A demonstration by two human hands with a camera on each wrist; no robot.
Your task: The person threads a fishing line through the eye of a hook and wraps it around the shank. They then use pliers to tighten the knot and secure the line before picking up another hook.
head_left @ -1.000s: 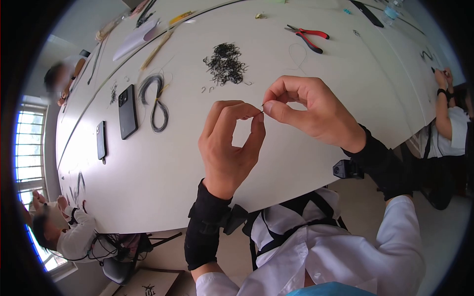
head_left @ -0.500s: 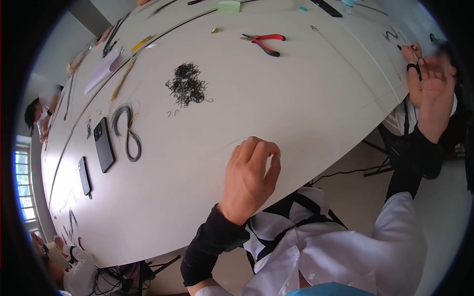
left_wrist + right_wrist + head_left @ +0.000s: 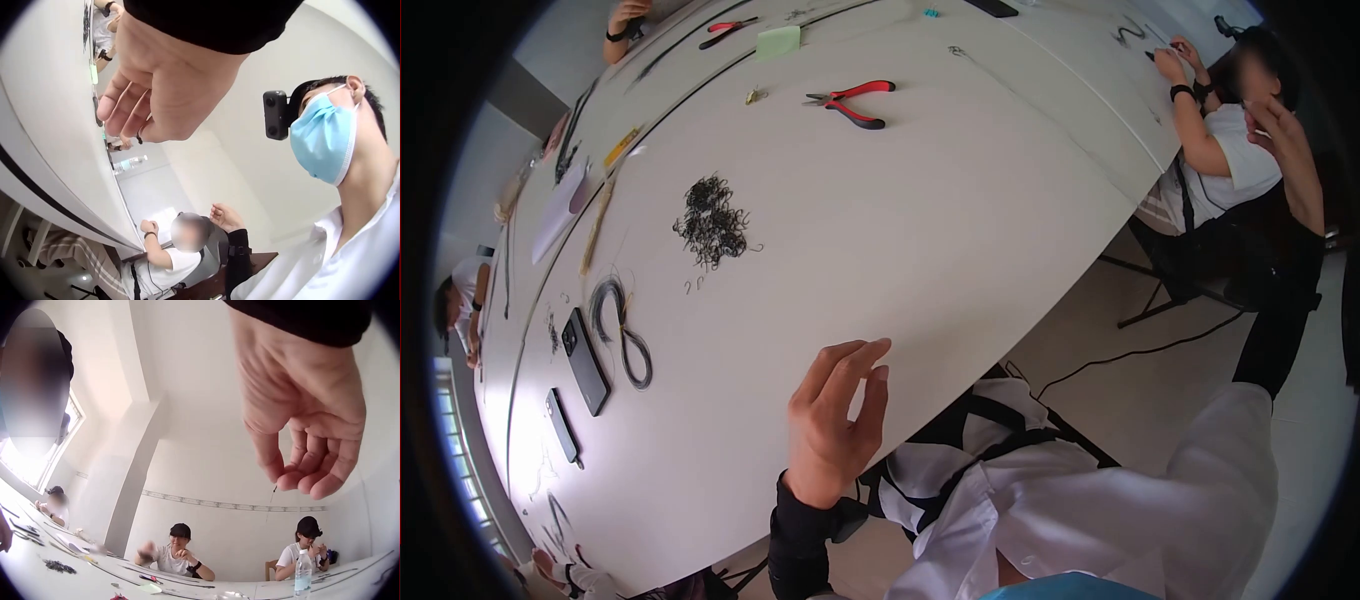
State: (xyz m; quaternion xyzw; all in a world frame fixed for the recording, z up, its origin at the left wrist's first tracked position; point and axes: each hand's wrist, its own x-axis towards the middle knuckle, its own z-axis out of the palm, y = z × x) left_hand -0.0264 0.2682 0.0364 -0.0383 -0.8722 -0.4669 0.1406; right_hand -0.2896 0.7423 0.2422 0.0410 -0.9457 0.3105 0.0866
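My left hand (image 3: 835, 425) hovers over the table near its front edge, fingers loosely bent, with the thumb and index fingertips apart. Its curved fingers (image 3: 128, 115) show in the left wrist view too. Far out to the right, my right hand (image 3: 1285, 145) is raised beyond the table edge. In the right wrist view its thumb and fingertips pinch a small dark hook (image 3: 274, 488), with a fine thread trailing below; the fingers hide most of it. A pile of black hooks (image 3: 712, 225) lies on the table (image 3: 960, 260).
Red-handled pliers (image 3: 855, 103) lie beyond the pile. Left of it are a bundled grey coil of line (image 3: 640, 360), a large phone (image 3: 586, 362) and a smaller phone (image 3: 562, 425). A person (image 3: 1230, 140) sits at the right. A water bottle (image 3: 303, 575) stands across the table.
Both hands met fingertip to fingertip one second ago. The right hand has since swung far right and up, while the left has come down nearer the front edge and its fingertips have parted.
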